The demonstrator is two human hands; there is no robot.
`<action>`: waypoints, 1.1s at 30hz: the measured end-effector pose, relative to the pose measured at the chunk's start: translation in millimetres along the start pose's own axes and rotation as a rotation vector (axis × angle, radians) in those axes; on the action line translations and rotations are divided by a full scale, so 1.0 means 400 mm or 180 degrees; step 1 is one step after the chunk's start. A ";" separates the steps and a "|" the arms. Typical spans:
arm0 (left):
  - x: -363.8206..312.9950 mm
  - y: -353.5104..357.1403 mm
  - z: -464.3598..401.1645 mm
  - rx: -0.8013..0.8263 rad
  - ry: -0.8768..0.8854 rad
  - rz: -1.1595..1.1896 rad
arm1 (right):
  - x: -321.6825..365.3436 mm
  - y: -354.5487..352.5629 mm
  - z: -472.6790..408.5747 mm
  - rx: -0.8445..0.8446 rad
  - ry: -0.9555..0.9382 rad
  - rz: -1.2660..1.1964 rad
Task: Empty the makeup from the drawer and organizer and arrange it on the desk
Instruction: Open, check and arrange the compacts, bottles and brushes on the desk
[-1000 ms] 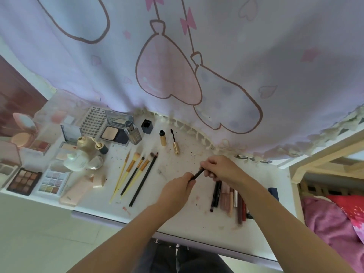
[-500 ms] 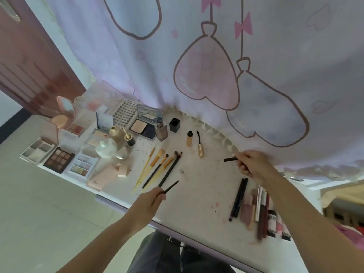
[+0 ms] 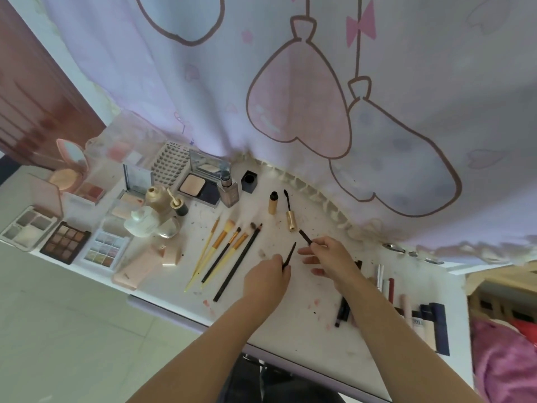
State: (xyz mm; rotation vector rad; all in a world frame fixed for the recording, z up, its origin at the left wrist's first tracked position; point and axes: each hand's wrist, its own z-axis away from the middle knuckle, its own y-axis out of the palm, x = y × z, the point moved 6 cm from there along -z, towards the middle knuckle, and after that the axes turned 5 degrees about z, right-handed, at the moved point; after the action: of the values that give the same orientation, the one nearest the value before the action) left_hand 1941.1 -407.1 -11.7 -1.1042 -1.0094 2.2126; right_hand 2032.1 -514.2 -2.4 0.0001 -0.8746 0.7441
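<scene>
My left hand point(image 3: 268, 279) pinches a thin black pencil point(image 3: 289, 253) that points up and away over the white desk point(image 3: 305, 338). My right hand point(image 3: 328, 255) pinches the pencil's short dark cap point(image 3: 305, 237), a little apart from the pencil tip. A row of brushes point(image 3: 223, 251) lies left of my hands. An open gold mascara tube point(image 3: 273, 202) and its wand point(image 3: 289, 212) lie beyond them. Lip pencils and lipsticks point(image 3: 386, 283) lie in a row to the right, partly hidden by my right forearm.
Eyeshadow palettes point(image 3: 65, 242), powder compacts point(image 3: 197, 186), a foundation bottle point(image 3: 228, 187), a white jar point(image 3: 142, 222) and a pink case point(image 3: 136, 267) fill the desk's left side. A patterned curtain point(image 3: 290, 97) hangs over the back edge. A pink blanket point(image 3: 505, 362) lies at the right.
Both hands came back together from wide apart; the pencil in my left hand and the cap in my right now sit close over the desk's middle. The camera view shifted.
</scene>
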 end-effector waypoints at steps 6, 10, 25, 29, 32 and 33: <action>0.000 -0.008 -0.017 -0.0285 0.0239 -0.0821 | -0.010 0.020 -0.021 -0.0316 -0.0210 0.0680; 0.059 -0.035 -0.030 -0.0385 0.0107 -0.0996 | -0.009 0.044 -0.033 -0.0378 -0.0342 0.1004; 0.097 -0.061 -0.047 -0.0488 0.0177 -0.1248 | 0.033 0.166 -0.032 -0.0627 -0.1048 0.2434; 0.092 -0.066 -0.044 -0.0489 0.0231 -0.1289 | 0.034 0.167 -0.032 -0.0609 -0.1097 0.2367; 0.071 -0.078 -0.036 -0.0579 0.0343 -0.1261 | 0.033 0.117 -0.024 -0.0682 -0.1096 0.2168; 0.057 -0.082 -0.030 -0.0629 0.0457 -0.1250 | 0.034 0.088 -0.023 -0.0734 -0.1064 0.2111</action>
State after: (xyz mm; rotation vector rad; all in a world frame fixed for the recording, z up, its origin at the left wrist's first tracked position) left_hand 1940.5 -366.4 -2.0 -1.0257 -1.2782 1.7292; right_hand 2023.1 -476.9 -9.3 -0.3966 -1.2986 1.2787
